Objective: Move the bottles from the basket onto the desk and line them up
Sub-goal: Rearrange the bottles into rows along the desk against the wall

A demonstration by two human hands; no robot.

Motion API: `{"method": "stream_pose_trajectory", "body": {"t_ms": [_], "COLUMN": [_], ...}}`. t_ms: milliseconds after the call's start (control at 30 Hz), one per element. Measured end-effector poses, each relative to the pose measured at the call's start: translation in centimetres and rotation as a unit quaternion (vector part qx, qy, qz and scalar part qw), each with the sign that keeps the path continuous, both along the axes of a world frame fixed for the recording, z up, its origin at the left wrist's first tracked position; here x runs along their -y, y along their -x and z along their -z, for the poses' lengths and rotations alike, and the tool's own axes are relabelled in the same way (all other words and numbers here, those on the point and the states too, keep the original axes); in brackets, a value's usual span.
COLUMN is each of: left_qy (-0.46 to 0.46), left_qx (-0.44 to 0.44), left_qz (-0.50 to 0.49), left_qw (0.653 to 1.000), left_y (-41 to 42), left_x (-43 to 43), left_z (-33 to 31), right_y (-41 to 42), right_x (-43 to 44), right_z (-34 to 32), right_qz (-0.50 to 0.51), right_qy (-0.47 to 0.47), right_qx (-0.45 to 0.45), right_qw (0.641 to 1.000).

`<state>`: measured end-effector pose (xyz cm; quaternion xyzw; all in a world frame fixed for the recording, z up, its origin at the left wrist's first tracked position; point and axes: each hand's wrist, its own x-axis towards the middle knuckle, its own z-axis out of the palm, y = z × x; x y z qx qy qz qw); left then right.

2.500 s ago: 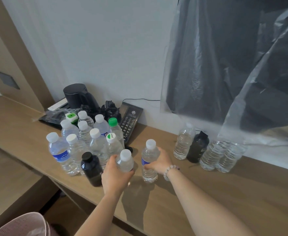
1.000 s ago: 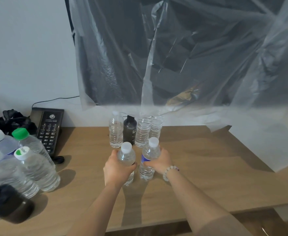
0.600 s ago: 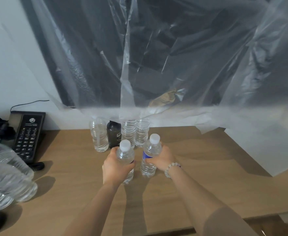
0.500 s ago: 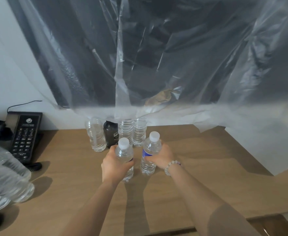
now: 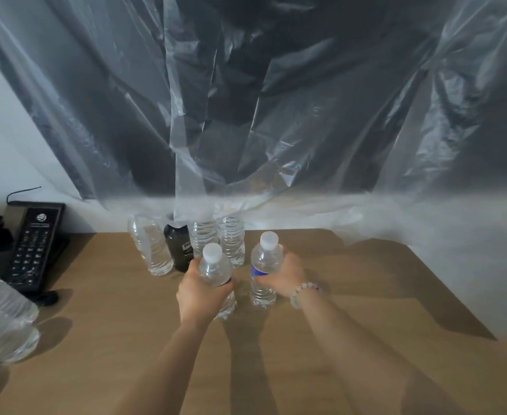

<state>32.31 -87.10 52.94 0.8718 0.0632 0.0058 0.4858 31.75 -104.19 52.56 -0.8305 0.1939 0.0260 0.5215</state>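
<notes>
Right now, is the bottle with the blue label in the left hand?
No, the right hand grips the blue-label bottle; the left hand holds a plain clear bottle.

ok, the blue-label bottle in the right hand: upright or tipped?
Upright. The blue-label bottle stands vertical with its white cap on top and its base at the desk; the right hand grips its side.

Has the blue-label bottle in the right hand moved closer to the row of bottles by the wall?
Yes. The blue-label bottle was far left of the row of bottles 2.5 seconds ago; now it stands just in front of the row's right end, in the right hand.
</notes>
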Motion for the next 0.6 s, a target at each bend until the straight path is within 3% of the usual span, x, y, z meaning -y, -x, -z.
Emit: {"method": "stream_pose_trajectory", "body": {"t_ms": [600], "left_qy": [0.011], "left_qx": [-0.02], "left_qz": [-0.076], "left_qw": [0.997], "left_y": [-0.3], "left_x": [3.6], "left_z": [0.3], "right_y": [-3.4], "right_x": [2.9], "right_z": [0.9], "right_qz": [-0.038], "right_qy": [0.048], "right_qx": [0.024], "right_qw": [0.998]}}
